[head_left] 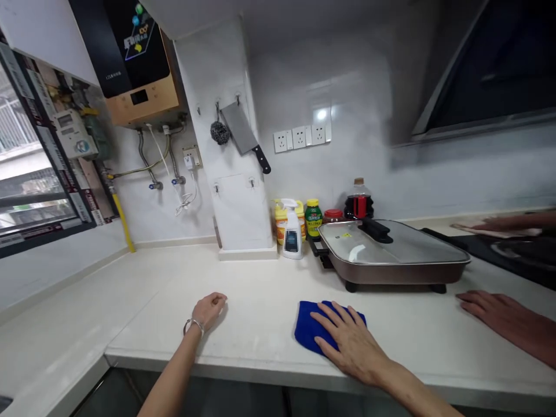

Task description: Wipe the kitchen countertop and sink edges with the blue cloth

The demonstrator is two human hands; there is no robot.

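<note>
My right hand [354,347] lies flat with spread fingers on a folded blue cloth [309,327], pressing it against the white countertop [256,324]. The cloth sticks out past the fingers on the left and at the top. Farther left, my left hand [209,311] rests on the countertop near its front edge, its fingers loosely curled and nothing visible in them. A bracelet [194,328] circles that wrist. Behind the cloth stands a brown electric pan [399,272] with a glass lid [391,246].
Another person's hand [499,310] rests at the right; their other hand [516,223] is on a cloth by the stove [516,255]. A white spray bottle [292,234], green bottle [313,219] and red-lidded jar [333,215] stand behind. A cleaver [241,130] hangs on the wall.
</note>
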